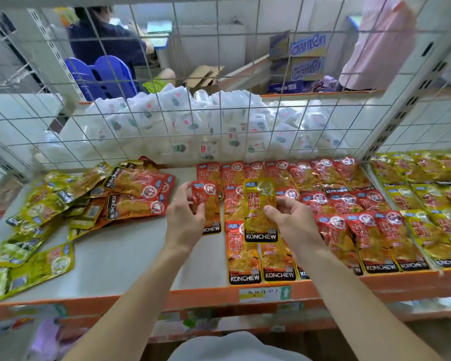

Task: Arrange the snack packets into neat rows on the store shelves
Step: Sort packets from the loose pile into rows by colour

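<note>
My left hand holds a red KONCHEW packet upright at the left end of the red rows. A yellow KONCHEW packet is pinched in my right hand, raised above the red packets. Neat rows of red packets cover the middle and right of the grey shelf. On the shelf's left lies a loose heap of red packets and green-yellow packets.
Rows of yellow packets lie on the shelf at the far right. A white wire grid backs the shelf, with white packets piled behind it. An orange lip edges the front. A person sits beyond, near blue stools and cardboard boxes.
</note>
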Demonstrator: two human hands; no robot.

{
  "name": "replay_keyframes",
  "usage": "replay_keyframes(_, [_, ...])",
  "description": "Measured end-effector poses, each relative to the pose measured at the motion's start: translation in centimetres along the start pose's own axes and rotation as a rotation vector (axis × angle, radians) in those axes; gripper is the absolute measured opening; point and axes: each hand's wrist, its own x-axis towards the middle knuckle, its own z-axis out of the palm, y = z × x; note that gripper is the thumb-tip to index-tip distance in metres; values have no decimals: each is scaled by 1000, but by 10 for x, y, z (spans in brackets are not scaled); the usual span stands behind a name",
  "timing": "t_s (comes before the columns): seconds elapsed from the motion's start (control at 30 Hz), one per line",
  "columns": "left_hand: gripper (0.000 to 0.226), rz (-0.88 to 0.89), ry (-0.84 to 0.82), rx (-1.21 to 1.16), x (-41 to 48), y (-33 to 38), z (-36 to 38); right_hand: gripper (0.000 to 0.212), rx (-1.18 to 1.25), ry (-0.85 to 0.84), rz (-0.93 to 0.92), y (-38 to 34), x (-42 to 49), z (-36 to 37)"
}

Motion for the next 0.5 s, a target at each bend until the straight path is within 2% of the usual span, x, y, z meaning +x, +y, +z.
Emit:
replay_keyframes(0.17, [32, 180, 6, 213, -2, -21, 9, 13, -23, 29, -2, -2, 5, 5])
replay_keyframes(0.27, [26, 222, 46, 273, -5, -26, 14, 16, -40, 47, -12, 1, 7, 10])
replay_keyframes(0.5, [31, 248, -6, 335, -6, -32, 17, 20, -63, 70, -6, 6, 10, 24])
